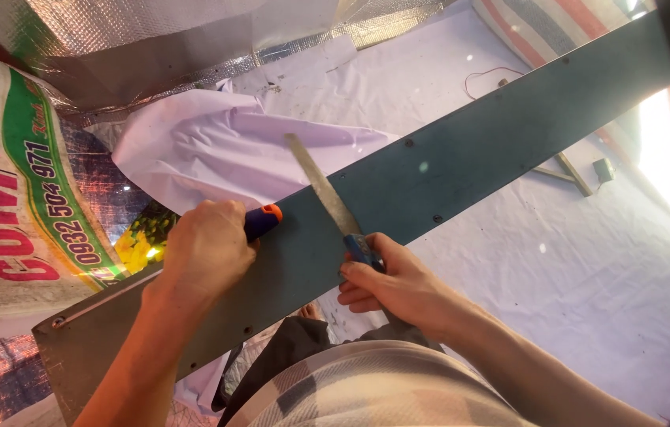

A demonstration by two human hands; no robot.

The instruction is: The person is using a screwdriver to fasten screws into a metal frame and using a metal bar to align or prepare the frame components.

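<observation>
- The board (pixel 461 158) is a long, flat, dark green plank with a matt face and small dark screw heads along its edges; its long axis runs from lower left to upper right, and its far end is cut off by the frame edge
- The right hand (pixel 398 289) is closed around the blue handle of a file (pixel 327 190); the blade is a thin, flat, grey metal strip that lies on the board and points up and to the left, away from the grip
- Fingers cover most of the blue handle, so its shape is hard to make out
- The left hand (pixel 204 249) is wrapped tight around a tool (pixel 265 220) with a blue and orange grip; only the grip's end shows past the fist, pointing right towards the file
- The working end of that tool is hidden behind the hand, so its kind cannot be told
- Beyond the file tip lies a crumpled pale cloth (pixel 216 150), soft and creased
- Left of the left hand sits a woven printed sack (pixel 11 198), and silvery foil sheet (pixel 161 39) lies further out
- A pale sheet (pixel 588 277) covers the floor right of the right hand
- Bright glare washes out the right edge
</observation>
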